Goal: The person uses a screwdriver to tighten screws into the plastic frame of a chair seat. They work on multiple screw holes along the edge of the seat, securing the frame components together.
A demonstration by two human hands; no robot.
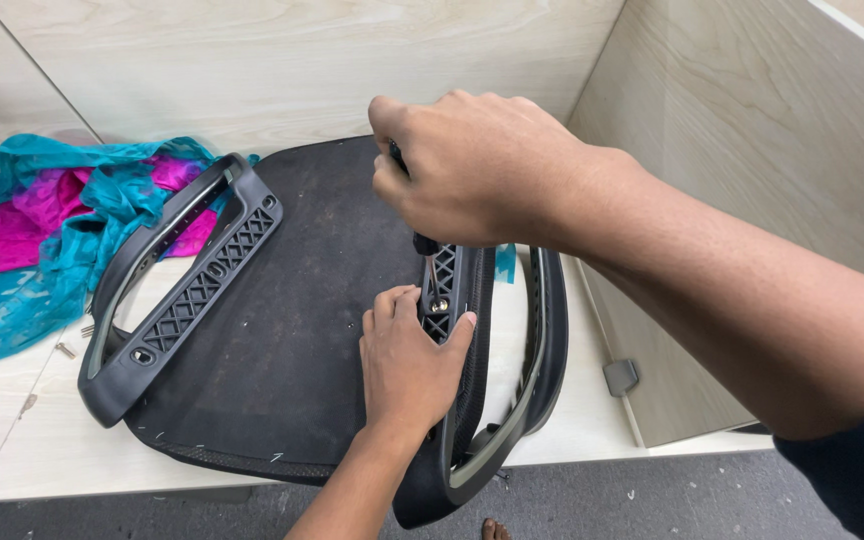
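Observation:
An upturned black chair seat [292, 330] lies on a pale wooden desk [12, 440]. A grey plastic armrest [512, 400] sits along the seat's right edge, and my left hand [407, 360] presses on its latticed mounting plate. My right hand [477, 165] is above it, closed around the handle of a screwdriver [424, 243] whose shaft points down at the plate. A second grey armrest [187, 290] lies on the seat's left side, untouched.
A teal and magenta cloth [42, 230] is bunched at the desk's left. Loose screws [67, 350] lie beside it. Wooden partition walls [752, 170] close off the back and right. Dark grey floor [652, 500] shows below the desk edge.

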